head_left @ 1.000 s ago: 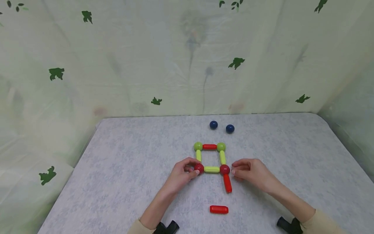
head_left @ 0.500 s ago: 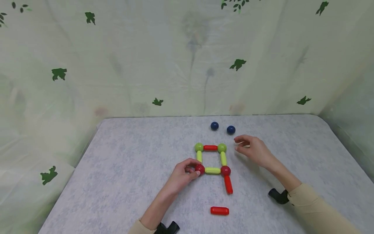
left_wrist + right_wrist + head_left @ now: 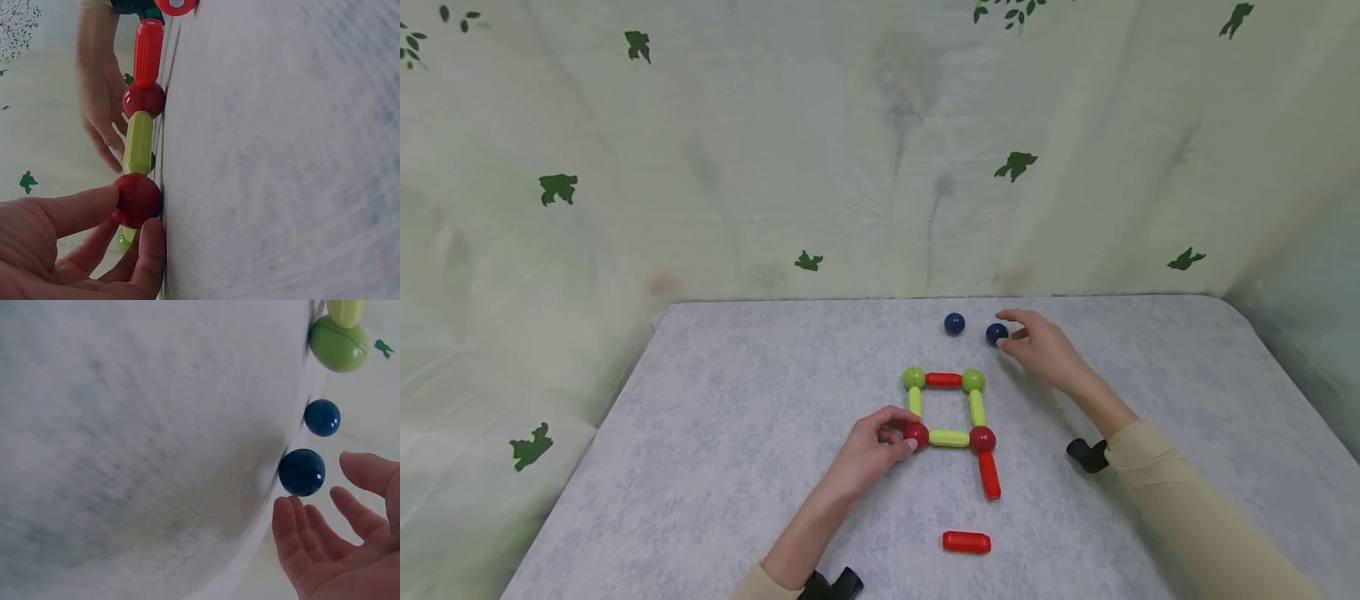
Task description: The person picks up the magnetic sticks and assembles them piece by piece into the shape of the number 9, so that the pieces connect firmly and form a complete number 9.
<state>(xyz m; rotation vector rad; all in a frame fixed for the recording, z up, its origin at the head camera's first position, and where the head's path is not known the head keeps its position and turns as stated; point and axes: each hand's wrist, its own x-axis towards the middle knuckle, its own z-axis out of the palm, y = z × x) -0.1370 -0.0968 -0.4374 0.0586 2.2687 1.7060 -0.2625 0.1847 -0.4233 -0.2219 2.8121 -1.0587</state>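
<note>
Our right hand (image 3: 1037, 346) has left the red ball (image 3: 982, 438) at the square's corner and now reaches the nearer blue ball (image 3: 996, 333), fingers spread just around it, not yet gripping. Our left hand (image 3: 872, 446) still pinches the other red ball (image 3: 916, 433) near its fingertips, steadying the frame.

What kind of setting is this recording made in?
Probably a small screened-off recording tabletop, not a lived-in room: a grey mottled table, a pale fabric backdrop printed with green leaves hung close behind it, and only plastic rod-and-ball construction pieces laid out.
</note>
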